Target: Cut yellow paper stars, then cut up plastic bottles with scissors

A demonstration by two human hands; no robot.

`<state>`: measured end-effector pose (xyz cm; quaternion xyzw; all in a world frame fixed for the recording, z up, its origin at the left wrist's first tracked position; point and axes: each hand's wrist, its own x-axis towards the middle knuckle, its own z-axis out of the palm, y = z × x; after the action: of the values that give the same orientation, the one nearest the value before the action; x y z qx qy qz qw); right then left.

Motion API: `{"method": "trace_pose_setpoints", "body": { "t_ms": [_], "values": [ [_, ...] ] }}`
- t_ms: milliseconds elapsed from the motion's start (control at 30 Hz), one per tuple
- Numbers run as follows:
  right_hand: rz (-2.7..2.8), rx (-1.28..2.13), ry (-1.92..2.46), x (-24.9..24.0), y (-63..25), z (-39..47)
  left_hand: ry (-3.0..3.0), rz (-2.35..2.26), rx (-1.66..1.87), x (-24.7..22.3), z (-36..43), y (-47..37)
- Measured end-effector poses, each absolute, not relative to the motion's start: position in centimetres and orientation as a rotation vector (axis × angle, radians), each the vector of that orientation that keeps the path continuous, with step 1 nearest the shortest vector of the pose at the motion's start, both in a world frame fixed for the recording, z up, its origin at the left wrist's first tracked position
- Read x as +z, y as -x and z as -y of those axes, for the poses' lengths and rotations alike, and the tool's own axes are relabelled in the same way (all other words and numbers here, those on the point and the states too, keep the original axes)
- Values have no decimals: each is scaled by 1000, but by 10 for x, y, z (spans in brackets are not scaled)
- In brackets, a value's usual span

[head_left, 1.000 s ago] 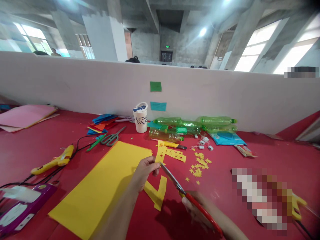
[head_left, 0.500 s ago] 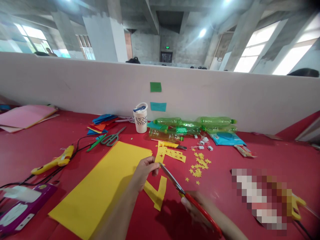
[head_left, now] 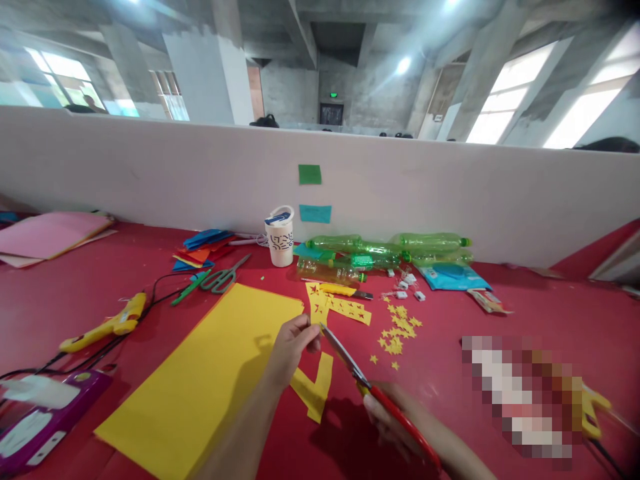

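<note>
My left hand (head_left: 299, 340) is closed in a pinch on a small bit of yellow paper (head_left: 321, 325), mostly hidden by the fingers. With my right hand (head_left: 387, 407) I grip the red-handled scissors (head_left: 350, 360), whose tips point up-left at the pinched paper. The blades look nearly closed. Just beyond my left fingers lie yellow strips with star-shaped holes (head_left: 348, 308). Below them is a bent plain yellow strip (head_left: 320, 393). Cut yellow stars (head_left: 399, 327) are heaped to the right. Under my left forearm lies a large yellow sheet (head_left: 200, 373).
Green plastic bottles (head_left: 380, 248) and a white cup (head_left: 280, 241) stand near the white partition (head_left: 200, 167). A yellow utility knife (head_left: 337, 290) lies mid-table. Left are green scissors (head_left: 220, 280), a yellow glue gun (head_left: 107, 327) and a purple power strip (head_left: 55, 423). A blue packet (head_left: 455, 277) lies right.
The upright star-holed strip beyond my left hand has shifted slightly left. Both hands and the scissors stay almost where they were; the view has shifted a little.
</note>
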<state>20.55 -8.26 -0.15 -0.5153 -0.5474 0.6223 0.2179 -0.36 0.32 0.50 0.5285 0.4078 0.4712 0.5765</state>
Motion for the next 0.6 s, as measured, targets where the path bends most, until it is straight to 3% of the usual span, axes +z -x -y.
{"method": "trace_pose_setpoints", "body": {
  "t_ms": [600],
  "values": [
    [1434, 1743, 1454, 8, -195, 85, -1158, -952, 1194, 2, 2, -7]
  ]
}}
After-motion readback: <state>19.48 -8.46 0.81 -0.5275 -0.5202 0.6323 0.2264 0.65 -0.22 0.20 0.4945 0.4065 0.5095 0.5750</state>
